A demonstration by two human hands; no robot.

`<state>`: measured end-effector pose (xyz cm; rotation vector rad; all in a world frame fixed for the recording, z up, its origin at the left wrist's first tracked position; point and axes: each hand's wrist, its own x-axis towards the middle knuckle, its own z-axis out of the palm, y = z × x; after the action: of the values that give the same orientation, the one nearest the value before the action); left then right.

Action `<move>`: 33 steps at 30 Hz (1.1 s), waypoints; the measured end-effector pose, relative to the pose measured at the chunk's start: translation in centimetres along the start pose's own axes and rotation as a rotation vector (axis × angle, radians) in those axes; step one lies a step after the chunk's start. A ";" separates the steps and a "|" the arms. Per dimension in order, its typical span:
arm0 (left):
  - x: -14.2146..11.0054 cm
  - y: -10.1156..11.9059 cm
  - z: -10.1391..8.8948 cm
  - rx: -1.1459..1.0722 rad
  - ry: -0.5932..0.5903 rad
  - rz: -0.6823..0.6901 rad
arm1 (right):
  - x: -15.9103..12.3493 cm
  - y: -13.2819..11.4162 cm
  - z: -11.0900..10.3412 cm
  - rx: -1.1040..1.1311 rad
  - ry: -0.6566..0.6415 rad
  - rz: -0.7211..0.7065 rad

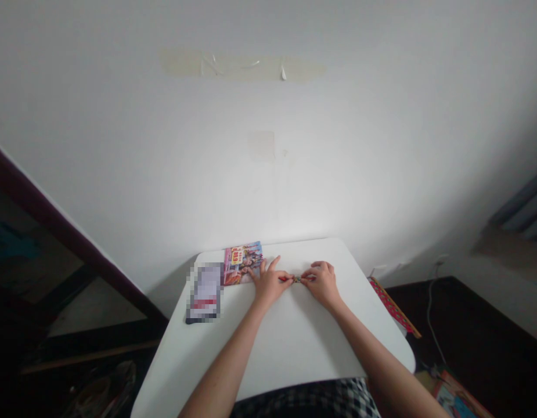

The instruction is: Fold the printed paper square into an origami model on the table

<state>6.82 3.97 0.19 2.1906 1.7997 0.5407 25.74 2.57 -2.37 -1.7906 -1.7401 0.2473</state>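
Between the fingertips of both hands is a small, narrow, multicoloured piece (297,280) with some red at its left end; its kind is too small to tell. My left hand (270,284) pinches the left end between thumb and index finger, its other fingers spread toward the leaflet. On the other end, my right hand (324,285) closes its thumb and fingers, the rest curled. Both hands are low over the white table (294,342). Just left of my left hand lies a colourful printed leaflet (238,273), partly under its fingers.
A pixelated flat rectangular item (206,290) with a red band lies at the table's left side. The white wall (268,191) rises behind the table. To the right are a red patterned item (390,305) and a white cable (430,307) near the dark floor.
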 end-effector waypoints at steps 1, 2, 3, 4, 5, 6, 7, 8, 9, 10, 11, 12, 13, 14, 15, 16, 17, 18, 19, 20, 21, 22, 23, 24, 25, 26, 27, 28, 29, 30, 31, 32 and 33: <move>0.0 -0.1 -0.1 0.003 -0.018 0.005 | 0.1 0.1 0.0 0.002 -0.008 -0.009; 0.0 -0.3 -0.1 0.004 -0.033 0.010 | 0.2 0.3 0.0 0.005 -0.015 -0.019; 0.1 -0.4 -0.2 0.007 -0.046 0.014 | 0.2 0.4 -0.1 0.006 -0.024 -0.028; 0.1 -0.5 -0.2 0.009 -0.055 0.018 | 0.3 0.5 -0.1 0.007 -0.034 -0.036; 0.1 -0.6 -0.3 0.010 -0.063 0.020 | 0.3 0.6 -0.1 0.008 -0.044 -0.040; 0.1 -0.7 -0.3 0.011 -0.072 0.020 | 0.4 0.7 -0.1 0.010 -0.055 -0.040; 0.1 -0.8 -0.3 0.010 -0.080 0.018 | 0.4 0.8 -0.1 0.012 -0.063 -0.037; 0.2 -0.8 -0.3 0.010 -0.088 0.017 | 0.5 0.9 -0.1 0.015 -0.070 -0.033; 0.2 -0.9 -0.3 0.010 -0.092 0.019 | 0.5 1.0 -0.1 0.018 -0.076 -0.030; 0.2 -0.9 -0.3 0.011 -0.093 0.021 | 0.6 1.1 -0.1 0.020 -0.078 -0.027; 0.2 -1.0 -0.3 0.013 -0.091 0.023 | 0.6 1.1 -0.1 0.019 -0.079 -0.026; 0.2 -1.0 -0.3 0.016 -0.089 0.025 | 0.6 1.2 -0.1 0.017 -0.078 -0.028; 0.2 -1.0 -0.3 0.019 -0.088 0.026 | 0.6 1.3 -0.1 0.013 -0.078 -0.031; 0.2 -1.1 -0.2 0.022 -0.089 0.027 | 0.5 1.3 -0.1 0.010 -0.077 -0.034; 0.2 -1.1 -0.2 0.025 -0.090 0.028 | 0.5 1.4 -0.1 0.009 -0.074 -0.037; 0.1 -1.2 -0.1 0.027 -0.088 0.031 | 0.4 1.4 -0.1 0.009 -0.071 -0.041; 0.1 -1.2 -0.1 0.029 -0.083 0.035 | 0.3 1.4 -0.1 0.009 -0.068 -0.047; 0.0 -1.3 0.0 0.031 -0.076 0.038 | 0.2 1.4 -0.2 0.009 -0.063 -0.052; -0.1 -1.2 0.0 0.031 -0.066 0.040 | 0.0 1.3 -0.3 0.008 -0.058 -0.058; -0.3 -1.2 0.1 0.032 -0.054 0.042 | -0.1 1.2 -0.3 0.008 -0.054 -0.064; -0.5 -1.1 0.2 0.032 -0.041 0.044 | -0.2 1.1 -0.4 0.006 -0.050 -0.069; -0.6 -1.0 0.2 0.031 -0.023 0.047 | -0.2 1.0 -0.5 0.004 -0.046 -0.072; -0.8 -0.9 0.3 0.030 -0.006 0.051 | -0.3 0.8 -0.5 0.001 -0.042 -0.074; -1.0 -0.7 0.3 0.029 0.016 0.052 | -0.3 0.7 -0.6 -0.003 -0.039 -0.075; -1.1 -0.5 0.4 0.028 0.033 0.044 | -0.4 0.6 -0.6 -0.006 -0.034 -0.076; -1.2 -0.3 0.5 0.025 0.045 0.037 | -0.4 0.5 -0.6 -0.008 -0.028 -0.077; -1.2 -0.1 0.5 0.020 0.054 0.028 | -0.5 0.4 -0.6 -0.007 -0.021 -0.081; -1.2 0.0 0.6 0.015 0.062 0.019 | -0.6 0.3 -0.6 -0.006 -0.012 -0.084; -1.2 0.2 0.7 0.010 0.070 0.014 | -0.6 0.1 -0.5 -0.006 -0.001 -0.086; -1.2 0.3 0.7 0.006 0.078 0.012 | -0.7 0.0 -0.5 -0.009 0.011 -0.087; -1.1 0.4 0.8 0.002 0.086 0.014 | -0.8 -0.2 -0.4 -0.016 0.024 -0.085; -1.0 0.5 0.8 -0.002 0.091 0.017 | -0.9 -0.4 -0.4 -0.029 0.035 -0.083; -1.0 0.5 0.8 -0.005 0.093 0.020 | -0.9 -0.6 -0.3 -0.045 0.046 -0.080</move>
<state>7.47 2.95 -0.46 2.2174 1.8215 0.6609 25.32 1.54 -2.05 -1.7397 -1.7930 0.1339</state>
